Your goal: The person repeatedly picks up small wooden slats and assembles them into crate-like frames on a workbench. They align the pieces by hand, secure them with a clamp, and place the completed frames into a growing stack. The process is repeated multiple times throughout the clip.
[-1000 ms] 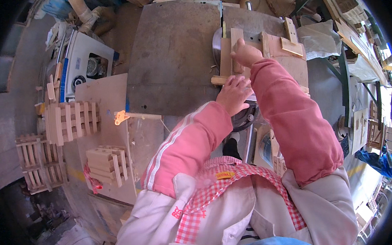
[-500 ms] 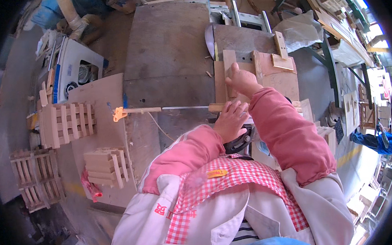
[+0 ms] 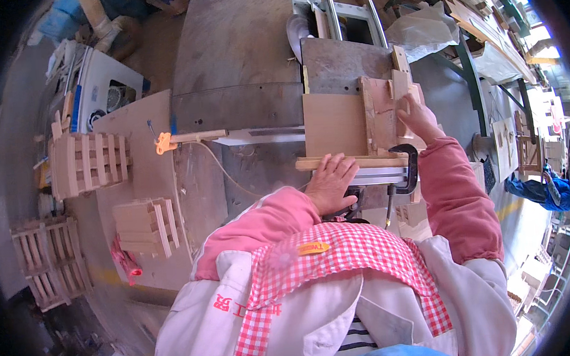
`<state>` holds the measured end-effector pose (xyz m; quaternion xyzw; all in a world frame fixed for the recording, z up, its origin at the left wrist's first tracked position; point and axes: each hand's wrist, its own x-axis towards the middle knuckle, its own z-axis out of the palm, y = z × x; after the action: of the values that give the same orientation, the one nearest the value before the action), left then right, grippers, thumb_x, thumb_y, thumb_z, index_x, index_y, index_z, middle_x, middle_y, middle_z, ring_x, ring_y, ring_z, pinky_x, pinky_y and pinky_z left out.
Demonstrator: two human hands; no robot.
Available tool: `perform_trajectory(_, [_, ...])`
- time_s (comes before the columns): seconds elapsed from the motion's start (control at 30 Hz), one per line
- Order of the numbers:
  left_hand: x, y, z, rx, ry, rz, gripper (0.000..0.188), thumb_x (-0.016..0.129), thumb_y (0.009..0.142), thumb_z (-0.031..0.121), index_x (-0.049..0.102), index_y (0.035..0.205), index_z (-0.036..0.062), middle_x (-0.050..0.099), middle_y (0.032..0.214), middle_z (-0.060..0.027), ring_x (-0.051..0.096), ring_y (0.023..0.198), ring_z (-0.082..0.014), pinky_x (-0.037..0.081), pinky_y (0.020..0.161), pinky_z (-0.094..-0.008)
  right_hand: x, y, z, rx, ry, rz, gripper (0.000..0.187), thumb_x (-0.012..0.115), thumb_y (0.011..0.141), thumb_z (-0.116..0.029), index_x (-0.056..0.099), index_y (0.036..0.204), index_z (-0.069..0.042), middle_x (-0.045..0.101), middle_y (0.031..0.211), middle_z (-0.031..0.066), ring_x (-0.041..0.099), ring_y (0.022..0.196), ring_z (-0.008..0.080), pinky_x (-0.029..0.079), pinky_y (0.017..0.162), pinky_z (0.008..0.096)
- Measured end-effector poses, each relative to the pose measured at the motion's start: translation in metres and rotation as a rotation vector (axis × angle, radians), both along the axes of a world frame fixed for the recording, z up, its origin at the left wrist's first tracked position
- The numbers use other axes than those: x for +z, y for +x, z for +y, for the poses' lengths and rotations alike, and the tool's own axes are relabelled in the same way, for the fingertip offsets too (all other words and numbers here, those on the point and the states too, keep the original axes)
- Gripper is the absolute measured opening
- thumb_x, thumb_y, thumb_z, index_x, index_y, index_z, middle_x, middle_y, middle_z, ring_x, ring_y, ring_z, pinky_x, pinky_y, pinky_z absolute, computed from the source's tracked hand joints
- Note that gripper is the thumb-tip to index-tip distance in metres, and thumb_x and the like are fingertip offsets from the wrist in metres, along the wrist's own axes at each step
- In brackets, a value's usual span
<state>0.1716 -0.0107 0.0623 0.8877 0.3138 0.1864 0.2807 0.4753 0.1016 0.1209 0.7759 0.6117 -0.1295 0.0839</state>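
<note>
Right hand [image 3: 417,118], whose fingers appear to grasp a pale wooden strip [image 3: 400,85], has just carried it rightward over the wooden board [image 3: 335,125], so the strip now seems away from the far saw blade [image 3: 296,30], while left hand [image 3: 332,184] rests spread, unclenched, upon the near wooden rail [image 3: 374,161].

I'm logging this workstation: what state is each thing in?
Left hand: open, fingers over wooden strip
Wooden strip: lying crosswise
Right hand: curled onto pale board
Pale board: partly covered by hand
Black clamp: set at strip's right end, tightness unclear
Wooden pieces: stacked
Checked apron: worn
</note>
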Motion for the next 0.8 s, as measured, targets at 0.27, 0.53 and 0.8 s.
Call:
perform_trajectory(0.27, [-0.017, -0.006, 0.012, 0.387, -0.083, -0.314, 0.038, 0.069, 0.08, 0.029, 0.06, 0.108, 0.0046, 0.059, 0.112, -0.0148, 0.055, 0.108, -0.0333, 0.04, 0.095, -0.0455, -0.024, -0.016, -0.005, 0.271, 0.289, 0.027, 0.049, 0.062, 0.085, -0.039, 0.053, 0.126, -0.014, 0.059, 0.122, 0.0152, 0.052, 0.117, 0.0355, 0.042, 0.098, 0.0448])
perform_trajectory(0.53, [-0.053, -0.023, 0.108, 0.95, -0.682, -0.163, 0.052, 0.05, 0.09, 0.044, 0.066, 0.09, -0.0057, 0.069, 0.085, -0.0195, 0.067, 0.085, -0.0335, 0.046, 0.075, -0.0413, -0.071, -0.113, 0.024, 0.499, 0.215, 0.205, 0.036, 0.063, 0.085, -0.026, 0.06, 0.119, -0.013, 0.059, 0.118, 0.0151, 0.052, 0.115, 0.0353, 0.042, 0.097, 0.0454])
perform_trajectory(0.8, [-0.041, -0.011, 0.101, 0.907, -0.498, 0.043, 0.037, 0.051, 0.091, 0.035, 0.069, 0.096, 0.0041, 0.066, 0.098, -0.0227, 0.061, 0.098, -0.0432, 0.048, 0.083, -0.048, -0.073, -0.111, 0.053, 0.429, 0.09, 0.447, 0.023, 0.062, 0.084, -0.022, 0.061, 0.102, -0.008, 0.063, 0.104, 0.0185, 0.058, 0.104, 0.0365, 0.047, 0.089, 0.044])
